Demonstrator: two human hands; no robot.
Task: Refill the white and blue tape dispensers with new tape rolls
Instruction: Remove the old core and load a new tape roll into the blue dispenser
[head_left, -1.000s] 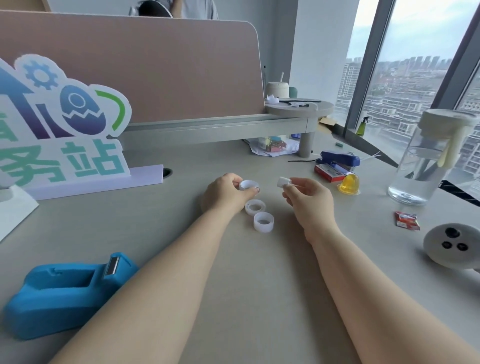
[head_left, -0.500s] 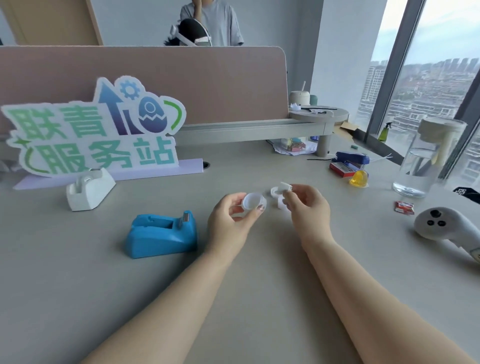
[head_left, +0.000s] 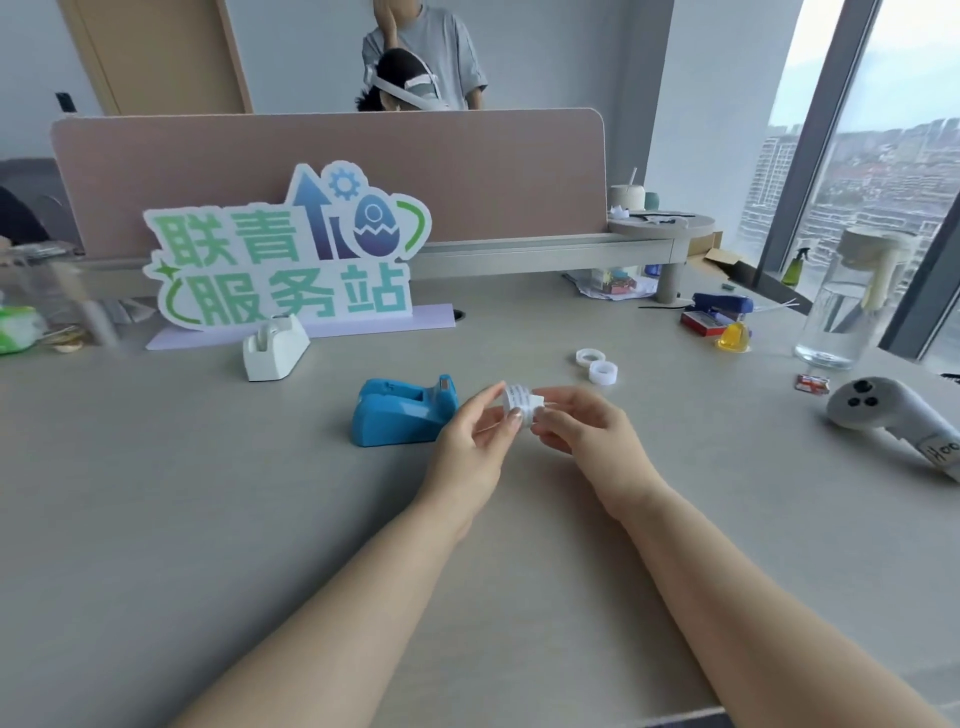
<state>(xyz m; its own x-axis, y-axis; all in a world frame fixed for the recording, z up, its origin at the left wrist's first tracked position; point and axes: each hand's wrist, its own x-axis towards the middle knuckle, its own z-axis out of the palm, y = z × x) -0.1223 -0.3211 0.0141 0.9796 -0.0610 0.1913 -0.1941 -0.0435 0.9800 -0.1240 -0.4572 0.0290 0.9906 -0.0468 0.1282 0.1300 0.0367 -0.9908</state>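
Note:
Both hands meet over the middle of the desk around one white tape roll (head_left: 521, 403). My left hand (head_left: 475, 441) pinches the roll from the left, and my right hand (head_left: 584, 428) holds it from the right, pressing a small white piece against its side. The blue tape dispenser (head_left: 402, 413) stands just left of my left hand, its cutter toward the hands. Farther back left, in front of the sign, is the white tape dispenser (head_left: 275, 347). Two more tape rolls (head_left: 597, 365) lie on the desk behind my right hand.
A standing sign (head_left: 285, 254) and pink partition (head_left: 467, 171) line the back. At right are a white controller (head_left: 883, 410), a water jar (head_left: 852, 306), a stapler (head_left: 719, 304), a yellow object (head_left: 733, 338) and a small red packet (head_left: 813, 383). A person stands behind the partition.
The view has swung left and back, bringing both dispensers into sight. My hands have come together on one roll, nearer the blue dispenser; the other two rolls stay on the desk.

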